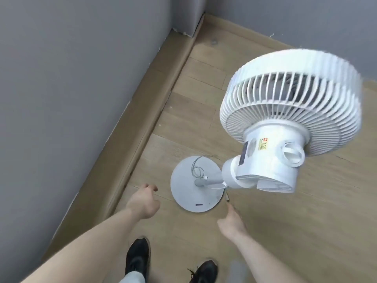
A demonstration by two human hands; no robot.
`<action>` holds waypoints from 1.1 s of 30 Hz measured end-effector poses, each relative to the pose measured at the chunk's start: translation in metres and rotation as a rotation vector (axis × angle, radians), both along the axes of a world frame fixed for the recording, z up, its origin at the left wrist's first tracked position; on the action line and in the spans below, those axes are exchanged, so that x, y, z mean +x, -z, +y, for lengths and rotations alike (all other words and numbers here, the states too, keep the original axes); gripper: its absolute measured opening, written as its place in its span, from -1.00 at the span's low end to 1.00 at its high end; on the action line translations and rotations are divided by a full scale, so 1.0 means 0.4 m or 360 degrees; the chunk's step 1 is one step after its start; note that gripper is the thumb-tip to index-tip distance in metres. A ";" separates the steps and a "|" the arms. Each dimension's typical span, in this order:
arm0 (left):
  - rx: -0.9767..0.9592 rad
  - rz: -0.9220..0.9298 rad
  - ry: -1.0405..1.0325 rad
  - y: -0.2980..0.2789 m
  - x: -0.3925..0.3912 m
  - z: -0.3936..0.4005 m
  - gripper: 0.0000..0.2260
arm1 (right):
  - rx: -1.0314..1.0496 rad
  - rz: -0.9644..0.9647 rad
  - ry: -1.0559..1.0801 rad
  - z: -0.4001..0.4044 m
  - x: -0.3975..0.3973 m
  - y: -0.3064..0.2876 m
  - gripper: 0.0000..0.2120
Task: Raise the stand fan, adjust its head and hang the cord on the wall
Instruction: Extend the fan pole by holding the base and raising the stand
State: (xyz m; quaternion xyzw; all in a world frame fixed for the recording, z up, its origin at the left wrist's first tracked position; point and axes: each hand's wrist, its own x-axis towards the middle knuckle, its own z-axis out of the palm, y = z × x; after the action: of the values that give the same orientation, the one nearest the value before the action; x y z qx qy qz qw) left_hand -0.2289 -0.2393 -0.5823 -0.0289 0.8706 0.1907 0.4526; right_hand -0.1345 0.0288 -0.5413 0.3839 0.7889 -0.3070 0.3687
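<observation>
I am looking almost straight down the grey wall [71, 88] on my left and the wooden floor [204, 99] that meets it at a wood skirting board [142, 119].

The stand fan [271, 156] rises from the floor toward me, so its pole runs nearly along my line of sight and is mostly hidden. Its white grille head [289, 99] sits up and to the right, close to the camera, facing away from me with the motor housing [267, 168] turned my way. The round base [195, 184] lies flat on the floor below and to the left, just ahead of my hands and near the skirting. The cord [196, 168] is loosely coiled on top of the base, its white plug end beside the foot of the pole.

My left hand [143, 201] reaches forward with fingers loosely curled, holding nothing, just left of the base. My right hand [231, 223] reaches forward too, its fingers pointing at the base's near right edge, apparently empty; whether it touches a small dark thing there I cannot tell.

The right hand looks nearer the pole, which stands up and slightly right of it. I judge that raising the fan means gripping along that upright axis, not reaching sideways.

My black shoes [138, 256] stand at the bottom edge.
</observation>
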 end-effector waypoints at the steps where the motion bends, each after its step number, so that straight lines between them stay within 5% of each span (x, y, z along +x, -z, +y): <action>1: 0.0022 0.0003 -0.0013 0.046 0.004 0.014 -0.50 | 0.0009 -0.0009 -0.0001 0.002 0.003 0.050 -0.27; 9: 0.0113 0.0011 -0.0238 0.446 0.012 0.090 -0.46 | 0.0085 0.0008 0.0157 0.023 0.016 0.477 -0.43; 16: 0.0120 -0.0022 -0.0369 0.709 -0.011 0.135 -0.37 | 0.0088 0.0075 0.0323 0.106 0.008 0.767 -0.33; 28: 0.0043 0.0104 -0.0605 0.879 -0.127 0.249 -0.33 | 0.0217 0.0281 0.0856 0.140 -0.066 0.935 -0.31; 33: 0.0077 0.0058 -0.0594 0.888 -0.139 0.235 -0.34 | 0.0179 0.0322 0.0973 0.163 -0.047 0.970 -0.16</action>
State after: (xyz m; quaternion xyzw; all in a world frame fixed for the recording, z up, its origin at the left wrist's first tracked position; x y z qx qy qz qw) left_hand -0.2847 -0.1454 -0.9375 -0.1754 0.8534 0.2926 0.3940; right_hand -0.1531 0.0941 -0.9292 0.5904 0.6855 -0.3959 0.1575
